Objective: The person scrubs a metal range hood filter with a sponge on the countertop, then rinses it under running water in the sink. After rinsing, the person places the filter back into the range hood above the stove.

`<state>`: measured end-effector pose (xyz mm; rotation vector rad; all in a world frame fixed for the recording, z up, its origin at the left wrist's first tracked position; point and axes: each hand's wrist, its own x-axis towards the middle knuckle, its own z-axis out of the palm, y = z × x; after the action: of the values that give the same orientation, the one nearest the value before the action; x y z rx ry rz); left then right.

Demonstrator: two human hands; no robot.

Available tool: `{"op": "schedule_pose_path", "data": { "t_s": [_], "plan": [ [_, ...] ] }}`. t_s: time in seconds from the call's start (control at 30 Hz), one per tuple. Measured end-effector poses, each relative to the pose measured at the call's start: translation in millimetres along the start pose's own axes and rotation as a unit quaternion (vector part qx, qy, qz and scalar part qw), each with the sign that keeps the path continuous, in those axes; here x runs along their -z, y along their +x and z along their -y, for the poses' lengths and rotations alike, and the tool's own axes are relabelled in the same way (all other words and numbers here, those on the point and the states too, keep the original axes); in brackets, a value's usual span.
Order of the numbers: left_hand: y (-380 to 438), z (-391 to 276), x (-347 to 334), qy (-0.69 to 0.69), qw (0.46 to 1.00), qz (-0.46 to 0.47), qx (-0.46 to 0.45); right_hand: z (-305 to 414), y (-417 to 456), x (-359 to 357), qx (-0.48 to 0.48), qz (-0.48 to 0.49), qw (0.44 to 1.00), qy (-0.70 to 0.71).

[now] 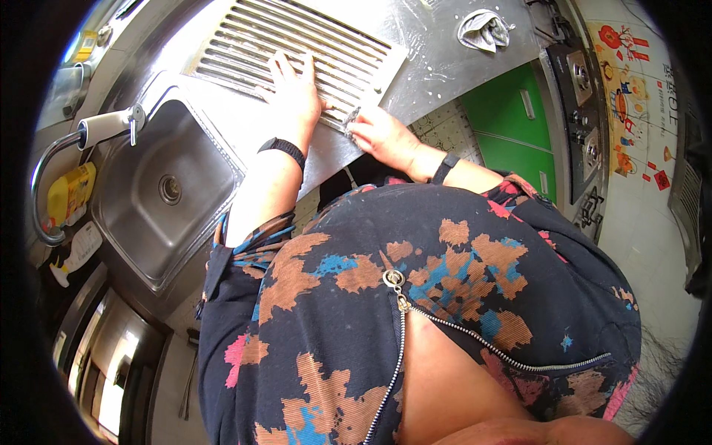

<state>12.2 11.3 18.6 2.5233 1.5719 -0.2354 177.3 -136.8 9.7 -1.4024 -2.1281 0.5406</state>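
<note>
A slatted metal panel, apparently a range hood baffle filter, lies flat on the stainless steel counter. Dark residue shows along several of its slats. My left hand rests palm down on the panel's near part, fingers spread over the slats. At the near right corner, my right hand pinches a grey steel wool scrubber against the panel's edge. The fingers partly cover the scrubber.
Left of the panel is a sink with a faucet. Beside it stand a yellow bottle and a spray bottle. A grey cloth lies on the counter. A gas stove and green cabinet are at right.
</note>
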Motion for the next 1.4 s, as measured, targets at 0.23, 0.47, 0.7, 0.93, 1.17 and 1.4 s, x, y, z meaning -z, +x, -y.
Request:
{"op": "schedule_pose_path", "data": {
  "t_s": [0.23, 0.47, 0.7, 0.93, 1.17, 1.4],
  "plan": [
    [1.4, 1.3, -1.1, -0.007, 1.000, -0.006, 0.000, 1.6, 6.8, -1.5, -0.001, -0.034, 0.999, -0.009],
    [1.1, 3.2, 0.4, -0.003, 1.000, 0.005, -0.001, -18.1, -10.8, 0.4, -0.124, -0.095, 0.985, -0.075],
    [3.2, 9.8, -11.6, -0.027, 0.999, -0.021, -0.008, -34.1, -21.7, 39.4, -0.341, -0.196, 0.919, -0.007],
    [3.6, 8.6, -10.3, -0.010, 1.000, -0.002, -0.003, -50.6, 19.9, 31.5, -0.161, -0.023, 0.987, -0.013],
    [1.1, 12.0, -11.9, -0.025, 1.000, -0.010, -0.015, -77.4, 51.5, 46.9, -0.389, -0.044, 0.916, 0.094],
    [-1.0, 6.8, -10.1, -0.021, 0.999, -0.025, 0.000, -60.7, 71.2, 33.2, -0.132, 0.042, 0.990, -0.016]
  ]
}}
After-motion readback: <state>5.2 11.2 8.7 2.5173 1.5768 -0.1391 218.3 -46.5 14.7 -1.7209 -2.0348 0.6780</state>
